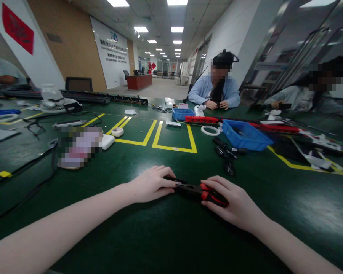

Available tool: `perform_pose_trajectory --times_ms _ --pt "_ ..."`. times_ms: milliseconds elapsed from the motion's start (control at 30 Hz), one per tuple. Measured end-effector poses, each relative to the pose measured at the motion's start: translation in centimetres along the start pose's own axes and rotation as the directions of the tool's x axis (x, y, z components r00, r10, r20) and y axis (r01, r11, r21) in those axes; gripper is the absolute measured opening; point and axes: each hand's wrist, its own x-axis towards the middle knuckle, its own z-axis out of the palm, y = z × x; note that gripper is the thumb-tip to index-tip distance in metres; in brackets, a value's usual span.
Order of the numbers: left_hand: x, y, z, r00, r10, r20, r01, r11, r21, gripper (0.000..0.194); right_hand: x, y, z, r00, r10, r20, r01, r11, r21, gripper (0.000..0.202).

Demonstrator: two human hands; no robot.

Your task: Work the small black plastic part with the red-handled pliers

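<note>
Long-nose pliers [193, 189] with red and black handles lie in my right hand [236, 199], its fingers wrapped round the grips. Their dark jaws point left, toward my left hand [151, 185]. Between the thumb and fingers of that hand is a small dark piece [175, 179], partly hidden by the fingers. The plier tips meet this piece beside my left thumb; whether they are clamped on it I cannot tell. Both hands are low over the green tabletop [160, 236].
Left of my hands lie a blurred-out phone-like object [81, 148] and a white box [107, 141]. Black cables [227, 152] and a blue bin [246, 135] are at the right. Yellow tape [174, 149] marks the table. A co-worker [214, 89] sits across; others sit at the sides.
</note>
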Motion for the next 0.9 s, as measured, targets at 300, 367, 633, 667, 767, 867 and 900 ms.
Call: perform_pose_trajectory --times_ms 300,367,633,667,767,867,900 --pt "0.00 0.08 -0.02 1.000 -0.006 0.009 0.006 1.000 0.004 0.029 -0.08 0.68 -0.32 0.999 -0.020 0.036 0.022 0.998 -0.056 0.040" --pt "0.01 0.13 -0.06 1.000 -0.008 0.016 0.008 1.000 0.002 0.031 -0.06 0.75 -0.45 0.999 -0.022 0.040 0.024 0.998 -0.061 0.040" --pt "-0.03 0.16 -0.01 0.999 -0.011 0.030 0.011 1.000 -0.007 0.034 -0.13 0.79 -0.84 0.998 -0.015 0.053 0.020 0.996 -0.084 0.042" --pt "-0.03 0.18 -0.03 0.999 -0.014 0.030 0.014 1.000 -0.006 0.035 -0.16 0.79 -0.85 0.998 -0.017 0.053 0.021 0.996 -0.085 0.042" --pt "-0.01 0.20 -0.06 0.999 -0.009 0.036 0.009 1.000 0.000 0.035 -0.23 0.83 -0.86 0.998 -0.021 0.055 0.025 0.997 -0.077 0.042" --pt "0.04 0.16 -0.04 0.999 0.000 0.035 0.000 1.000 0.014 0.033 -0.25 0.90 -0.86 0.998 -0.020 0.054 0.024 0.997 -0.075 0.042" --pt "0.04 0.14 -0.03 0.999 0.000 0.032 -0.001 1.000 0.018 0.033 -0.25 0.92 -0.86 0.998 -0.018 0.056 0.023 0.997 -0.077 0.042"
